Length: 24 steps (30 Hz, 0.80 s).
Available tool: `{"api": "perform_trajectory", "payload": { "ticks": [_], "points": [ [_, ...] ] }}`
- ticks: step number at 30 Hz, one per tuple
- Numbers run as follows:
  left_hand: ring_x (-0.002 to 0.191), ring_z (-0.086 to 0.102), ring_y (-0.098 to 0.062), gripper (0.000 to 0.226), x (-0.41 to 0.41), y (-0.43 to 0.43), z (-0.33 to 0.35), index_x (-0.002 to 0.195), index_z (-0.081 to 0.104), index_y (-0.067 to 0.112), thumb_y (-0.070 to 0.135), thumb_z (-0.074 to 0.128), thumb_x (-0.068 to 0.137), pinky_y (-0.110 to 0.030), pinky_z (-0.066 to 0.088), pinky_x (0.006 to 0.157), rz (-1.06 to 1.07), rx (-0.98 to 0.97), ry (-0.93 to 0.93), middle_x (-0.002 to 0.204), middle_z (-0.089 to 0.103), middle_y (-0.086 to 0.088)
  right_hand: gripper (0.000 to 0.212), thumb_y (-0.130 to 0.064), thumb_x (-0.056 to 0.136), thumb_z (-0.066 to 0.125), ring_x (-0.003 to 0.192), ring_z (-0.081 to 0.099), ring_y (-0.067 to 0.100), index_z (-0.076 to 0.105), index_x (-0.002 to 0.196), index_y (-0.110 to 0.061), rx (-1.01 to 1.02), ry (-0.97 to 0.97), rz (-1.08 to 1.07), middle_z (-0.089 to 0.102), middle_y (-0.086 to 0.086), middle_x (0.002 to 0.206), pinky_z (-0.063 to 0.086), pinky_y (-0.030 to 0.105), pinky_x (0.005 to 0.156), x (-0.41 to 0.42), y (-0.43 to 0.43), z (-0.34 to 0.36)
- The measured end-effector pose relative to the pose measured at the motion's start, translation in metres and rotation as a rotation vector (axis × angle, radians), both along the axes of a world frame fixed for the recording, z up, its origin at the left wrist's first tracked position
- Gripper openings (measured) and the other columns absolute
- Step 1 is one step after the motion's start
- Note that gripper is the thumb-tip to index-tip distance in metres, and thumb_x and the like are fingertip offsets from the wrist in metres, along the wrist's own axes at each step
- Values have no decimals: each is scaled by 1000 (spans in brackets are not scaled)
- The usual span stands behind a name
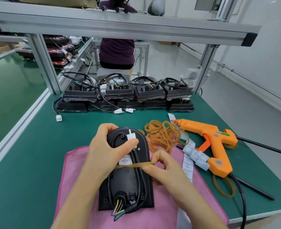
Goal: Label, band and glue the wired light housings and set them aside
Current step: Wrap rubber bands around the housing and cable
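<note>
Black light housing, back up, being banded.
The black light housing (128, 179) rests on a pink cloth (73, 162), its black cable (142, 177) looped over the back and a white connector (131, 135) near the rounded top. A white label (125, 161) sits mid-back, and a tan rubber band (134, 165) stretches across just below it.

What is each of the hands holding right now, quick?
Left hand: grips the black light housing, thumb on its white connector.
Right hand: pinches a rubber band stretched across the housing.
</note>
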<state>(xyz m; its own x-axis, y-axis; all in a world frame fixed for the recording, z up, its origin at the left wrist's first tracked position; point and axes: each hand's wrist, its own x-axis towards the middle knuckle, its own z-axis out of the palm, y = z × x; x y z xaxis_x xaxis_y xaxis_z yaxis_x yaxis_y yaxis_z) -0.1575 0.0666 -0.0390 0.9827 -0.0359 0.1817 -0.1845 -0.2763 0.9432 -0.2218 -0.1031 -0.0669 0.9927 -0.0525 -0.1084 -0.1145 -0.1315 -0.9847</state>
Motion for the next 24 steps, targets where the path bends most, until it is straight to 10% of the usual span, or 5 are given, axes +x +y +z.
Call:
{"api": "perform_trajectory", "payload": {
  "ticks": [6,9,15,19,24],
  "points": [
    [72,61,-1,61,6,1,12,90,52,32,65,68,42,-24,44,64,-7,29,63,82,66,16,41,-24,72,75,69,61,11,48,103,-21,279,160,142,64,-3,84,53,25,63,-1,-11,14],
    [68,60,0,60,9,-4,13,89,51,32,66,68,42,-21,43,61,-47,52,97,81,66,14,57,-34,76,78,100,68,26,51,124,-21,437,247,158,68,11,116,56,40,85,-1,-1,14],
    [94,66,-13,59,16,-5,18,104,57,28,62,77,60,-33,51,83,-165,-42,226,101,69,5,53,-22,70,75,96,70,28,59,118,-5,626,124,-37,73,12,102,57,35,78,0,17,2],
    [109,66,-19,58,1,10,9,118,67,28,64,38,83,-38,53,94,-361,-331,463,118,70,0,59,-29,71,72,106,66,36,59,121,0,747,119,-105,69,22,114,55,46,89,-1,10,3],
    [105,63,-30,37,-22,3,-9,129,57,7,27,46,99,-41,52,93,-362,-401,457,135,57,-19,67,-36,75,73,120,56,43,57,127,2,846,88,-108,60,28,126,36,59,108,-2,16,0]
  ]
}}
